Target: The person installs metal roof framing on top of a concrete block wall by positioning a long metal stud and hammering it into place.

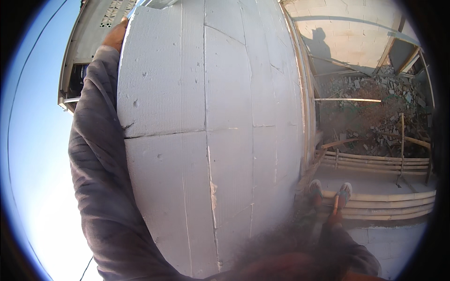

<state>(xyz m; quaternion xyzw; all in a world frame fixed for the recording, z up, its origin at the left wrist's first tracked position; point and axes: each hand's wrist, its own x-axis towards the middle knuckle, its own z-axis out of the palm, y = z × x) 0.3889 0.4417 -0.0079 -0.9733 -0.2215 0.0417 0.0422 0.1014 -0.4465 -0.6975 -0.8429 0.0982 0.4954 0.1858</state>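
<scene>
Nearest, at the bottom of the view, a blurry brown shape is seen, too fuzzy to be told. A long arm in a grey sleeve (98,178) is stretched up along the left side of a wall of big white blocks (206,122). The sleeve is pressed against the wall's edge. At the top of the arm, the left hand (116,35) is laid on the upper left corner of the white blocks. Only its back is shown, so it cannot be told if the fingers are curled or flat. The right hand is not seen.

Lower right, two feet in light shoes (329,193) are set on wooden poles (384,201) tied side by side. Farther down, a ground covered with broken stones (375,112) is seen, and a pale wall (347,33) with a shadow on it. Blue sky is seen at the left.
</scene>
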